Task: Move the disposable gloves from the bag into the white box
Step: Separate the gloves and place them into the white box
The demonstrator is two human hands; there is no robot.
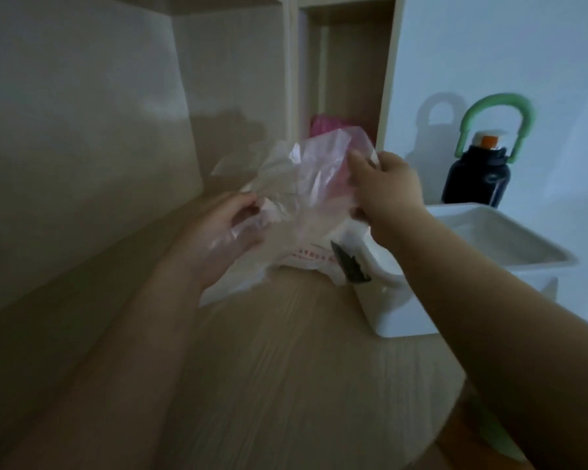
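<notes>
A thin, clear, pink-tinted plastic bag (306, 178) is lifted above the wooden tabletop between both hands. My left hand (218, 232) grips its lower left part, with clear film draped over the fingers. My right hand (381, 188) pinches its upper right edge. Under the bag lies a white packet with red print (306, 257), partly hidden; I cannot tell separate gloves apart in the blur. The white box (510, 245) stands open at the right, just beyond my right forearm, and its inside looks bare.
A dark bottle (476, 178) with a green loop handle stands behind the white box against the white wall. A tall narrow shelf niche (350, 79) at the back holds something pink (323, 125). A beige panel walls the left side. The wooden table (286, 351) extends toward me.
</notes>
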